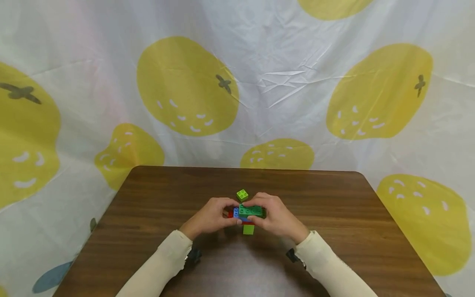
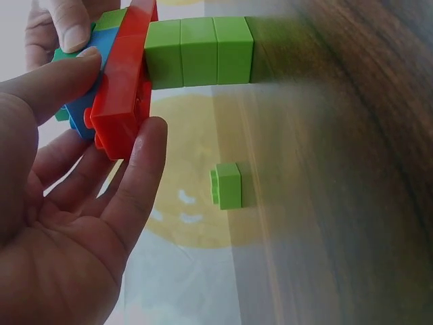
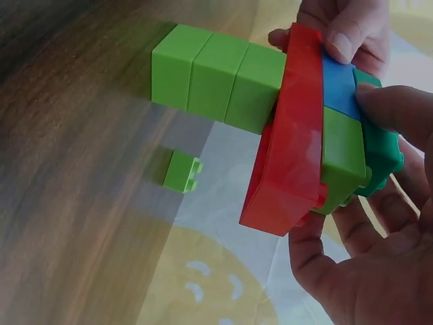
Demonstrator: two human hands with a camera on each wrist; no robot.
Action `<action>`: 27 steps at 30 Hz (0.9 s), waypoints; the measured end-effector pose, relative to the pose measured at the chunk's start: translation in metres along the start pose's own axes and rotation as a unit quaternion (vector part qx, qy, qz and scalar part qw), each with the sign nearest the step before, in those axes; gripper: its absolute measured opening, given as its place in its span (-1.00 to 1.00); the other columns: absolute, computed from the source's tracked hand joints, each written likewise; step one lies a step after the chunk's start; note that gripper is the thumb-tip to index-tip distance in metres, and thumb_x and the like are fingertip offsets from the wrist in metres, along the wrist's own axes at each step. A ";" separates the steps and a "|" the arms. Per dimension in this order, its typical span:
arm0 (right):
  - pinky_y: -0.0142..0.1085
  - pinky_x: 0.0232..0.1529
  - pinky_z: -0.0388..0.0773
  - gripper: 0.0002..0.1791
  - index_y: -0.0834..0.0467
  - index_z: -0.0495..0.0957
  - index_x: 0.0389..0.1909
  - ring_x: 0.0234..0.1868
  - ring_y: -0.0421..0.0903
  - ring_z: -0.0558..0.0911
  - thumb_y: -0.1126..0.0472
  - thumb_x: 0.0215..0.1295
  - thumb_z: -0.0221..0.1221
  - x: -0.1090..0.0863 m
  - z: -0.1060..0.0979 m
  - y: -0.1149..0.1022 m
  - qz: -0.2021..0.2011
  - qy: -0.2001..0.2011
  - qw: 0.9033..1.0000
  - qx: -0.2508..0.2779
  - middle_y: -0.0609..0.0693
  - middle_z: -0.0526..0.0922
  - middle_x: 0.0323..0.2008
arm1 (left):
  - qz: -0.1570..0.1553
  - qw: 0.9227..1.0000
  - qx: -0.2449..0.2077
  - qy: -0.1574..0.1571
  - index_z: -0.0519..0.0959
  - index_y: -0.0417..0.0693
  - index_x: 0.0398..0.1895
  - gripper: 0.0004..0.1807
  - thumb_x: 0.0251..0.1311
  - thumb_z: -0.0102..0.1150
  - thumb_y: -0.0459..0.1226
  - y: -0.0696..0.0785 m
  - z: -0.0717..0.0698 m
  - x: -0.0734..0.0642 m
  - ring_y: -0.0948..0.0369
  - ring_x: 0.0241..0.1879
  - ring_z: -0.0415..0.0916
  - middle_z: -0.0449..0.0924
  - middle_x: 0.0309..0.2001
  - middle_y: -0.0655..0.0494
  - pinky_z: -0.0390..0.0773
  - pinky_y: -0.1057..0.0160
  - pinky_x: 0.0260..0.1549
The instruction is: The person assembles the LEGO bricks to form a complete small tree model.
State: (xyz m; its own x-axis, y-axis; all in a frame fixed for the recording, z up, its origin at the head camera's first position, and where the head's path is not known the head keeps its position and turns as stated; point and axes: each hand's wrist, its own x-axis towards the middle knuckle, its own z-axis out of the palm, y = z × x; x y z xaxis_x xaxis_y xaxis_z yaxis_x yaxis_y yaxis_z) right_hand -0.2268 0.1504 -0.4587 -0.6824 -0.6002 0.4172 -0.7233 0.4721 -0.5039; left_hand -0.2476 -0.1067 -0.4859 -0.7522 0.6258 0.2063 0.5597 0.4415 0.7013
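Observation:
A column of three lime green toy building bricks (image 2: 199, 53) stands on the table, bearing long red bricks (image 3: 294, 135). Over the red layer sit a blue brick (image 3: 339, 88) and a lime brick (image 3: 343, 150) side by side. Topmost is a dark green brick (image 1: 252, 211). My left hand (image 1: 213, 216) pinches the blue brick, thumb on its near side, with a finger by the red end. On the other side, my right hand (image 1: 276, 214) grips the dark green brick between thumb and fingers. Part of the far side is hidden behind the fingers.
A loose lime brick (image 1: 242, 195) lies on the wooden table (image 1: 167, 185), just beyond the stack. Behind the table hangs a white cloth (image 1: 282, 111) printed with yellow fruit.

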 end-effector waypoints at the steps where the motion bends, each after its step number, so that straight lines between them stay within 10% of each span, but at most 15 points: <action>1: -0.29 -0.08 0.68 -0.61 0.04 0.75 0.09 -0.06 -0.23 0.68 0.22 0.23 0.53 0.000 0.000 0.000 0.004 0.003 1.000 -0.002 -0.15 0.75 -0.06 | 0.002 1.000 -0.001 -0.001 0.70 -0.01 0.10 -0.60 0.26 0.52 -0.10 0.000 0.000 0.000 0.30 -0.11 0.67 0.75 -0.05 0.16 0.72 0.39 -0.13; 27: -0.40 -0.23 0.63 -0.48 0.03 0.73 0.20 -0.25 -0.24 0.67 0.03 0.22 0.54 -0.004 0.001 -0.001 0.124 -0.026 0.991 0.035 -0.05 0.82 0.02 | -0.024 1.000 0.007 -0.019 0.69 -0.07 0.12 -0.56 0.23 0.55 -0.13 0.003 -0.004 0.000 0.25 -0.03 0.68 0.75 0.01 0.10 0.74 0.31 -0.09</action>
State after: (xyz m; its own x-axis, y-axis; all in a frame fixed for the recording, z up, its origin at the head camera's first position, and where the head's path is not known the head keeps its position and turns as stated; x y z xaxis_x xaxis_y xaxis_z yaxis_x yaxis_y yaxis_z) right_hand -0.2233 0.1523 -0.4609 -0.8307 -0.5048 0.2347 -0.5235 0.5651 -0.6376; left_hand -0.2473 -0.1078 -0.4810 -0.7641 0.6283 0.1462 0.5285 0.4798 0.7003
